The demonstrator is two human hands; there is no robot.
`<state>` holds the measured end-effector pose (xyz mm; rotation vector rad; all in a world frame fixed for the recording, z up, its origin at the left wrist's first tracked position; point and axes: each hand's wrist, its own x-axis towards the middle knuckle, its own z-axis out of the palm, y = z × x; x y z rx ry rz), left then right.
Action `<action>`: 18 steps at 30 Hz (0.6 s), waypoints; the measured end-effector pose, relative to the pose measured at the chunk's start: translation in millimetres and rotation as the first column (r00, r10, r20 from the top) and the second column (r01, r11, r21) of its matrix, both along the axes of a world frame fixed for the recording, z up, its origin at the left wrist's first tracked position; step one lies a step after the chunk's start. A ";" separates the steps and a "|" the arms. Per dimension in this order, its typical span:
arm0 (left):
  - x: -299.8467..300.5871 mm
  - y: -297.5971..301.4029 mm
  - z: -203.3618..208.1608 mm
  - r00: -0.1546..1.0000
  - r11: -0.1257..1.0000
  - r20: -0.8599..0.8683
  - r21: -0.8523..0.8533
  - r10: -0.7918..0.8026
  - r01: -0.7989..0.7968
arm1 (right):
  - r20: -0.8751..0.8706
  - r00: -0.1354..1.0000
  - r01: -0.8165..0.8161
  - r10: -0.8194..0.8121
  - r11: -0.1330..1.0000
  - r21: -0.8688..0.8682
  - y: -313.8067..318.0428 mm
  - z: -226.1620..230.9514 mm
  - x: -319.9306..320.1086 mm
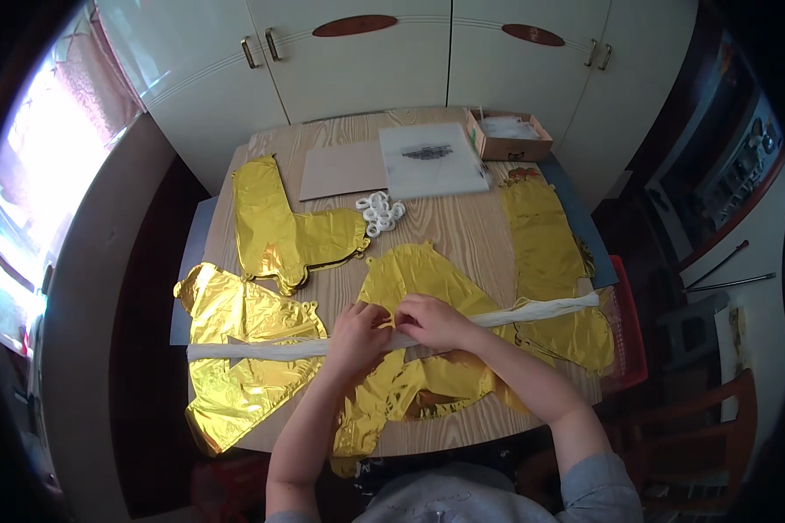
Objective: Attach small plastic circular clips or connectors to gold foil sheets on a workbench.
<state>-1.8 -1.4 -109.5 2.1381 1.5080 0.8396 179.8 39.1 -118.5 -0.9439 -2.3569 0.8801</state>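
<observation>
A long bundle of white string [275,350] lies across the table, over several flat gold foil balloons. My left hand [358,337] is closed at the middle of this bundle, fingers curled in. Close beside it, my right hand [432,322] pinches at the same stretch; the fingertips of both hands nearly meet, and any single strand between them is too small to see. Beneath my hands is the middle foil balloon [414,275]. Another foil balloon [249,305] lies under the bundle's left end, and one more [545,240] is at the right.
A stack of gold foil balloons [266,222] lies at the far left, next to small white rings [379,213]. Behind are a brown board [340,170], a translucent bag [436,174] with a dark print, and a cardboard box [515,150]. A red bin [628,327] stands right of the table.
</observation>
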 end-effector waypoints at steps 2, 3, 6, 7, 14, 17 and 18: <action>-1.2 -1.3 0.9 0.998 0.998 -0.045 0.046 -0.031 0.033 | -0.057 0.998 0.003 -0.006 0.999 -0.042 1.2 3.0 1.0; 0.0 -0.8 -0.1 1.000 0.999 -0.004 0.030 -0.027 0.027 | -0.063 0.998 0.013 -0.016 0.999 -0.051 1.5 3.3 1.8; 4.4 0.5 -0.1 0.997 1.000 0.080 -0.004 -0.017 0.017 | -0.089 0.994 0.053 -0.061 0.994 -0.096 0.6 6.1 2.3; 5.1 -0.7 4.5 0.997 1.000 0.082 -0.003 -0.016 0.016 | -0.102 0.991 0.071 -0.084 0.990 -0.125 -0.4 10.7 1.7; 7.5 -6.3 16.0 0.973 0.997 0.220 -0.041 0.069 -0.061 | 0.072 0.995 0.089 -0.070 0.942 -0.323 -4.8 56.0 9.4; 1.6 -5.1 14.3 0.943 0.998 0.330 -0.028 0.055 -0.049 | 0.039 0.997 -0.047 0.064 0.938 -0.343 -1.6 66.6 20.5; 1.2 -4.4 13.8 0.942 0.999 0.335 -0.018 0.033 -0.029 | -0.167 0.986 -0.084 0.015 0.905 -0.416 -1.8 66.4 22.6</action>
